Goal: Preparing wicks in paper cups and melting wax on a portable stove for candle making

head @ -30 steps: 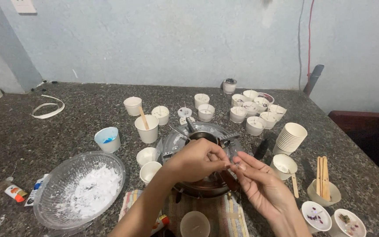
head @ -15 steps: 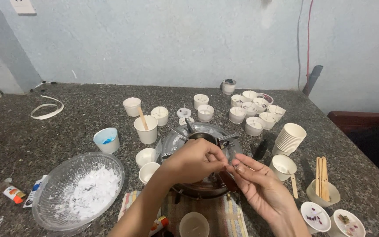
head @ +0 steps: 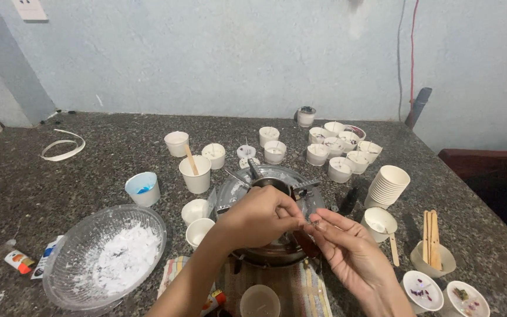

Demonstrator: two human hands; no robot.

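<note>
Both hands meet above the round metal stove [head: 268, 194] near the front edge of the speckled stone bench [head: 89, 152]. Left hand [head: 259, 216] is curled, thumb and forefinger pinched narrow on something tiny; right hand [head: 347, 249] lies palm up, its fingertips [head: 322, 223] closed against the same spot. The pinched thing is too small to name — possibly a wick or its metal tab; cannot tell.

Head view, around the hands:
- clear bowl of white flakes [head: 105, 256] at the front left, a blue-stained paper cup [head: 142, 188] behind it.
- two small white cups [head: 198, 220] just left of the stove, a taller cup with a wooden stick [head: 196, 170] beyond them.
- striped cloth [head: 300, 290] under the stove's near side, with a cup [head: 260, 300] at the front edge.
- cluster of filled small cups [head: 338, 149] toward the back right, some showing wicks.
- stack of empty cups [head: 387, 185] right of the stove, a cup of flat wooden sticks [head: 432, 243] nearer the right edge, two dishes of coloured bits [head: 444, 293] at the front right corner.
- paint tubes [head: 27, 261] at the front left.

Judgement on the step: fine two-handed work. Best kept low and steady over the stove, with a light pinch so the small piece neither bends nor drops into the pan, and wrists clear of the metal in case it is hot.
</note>
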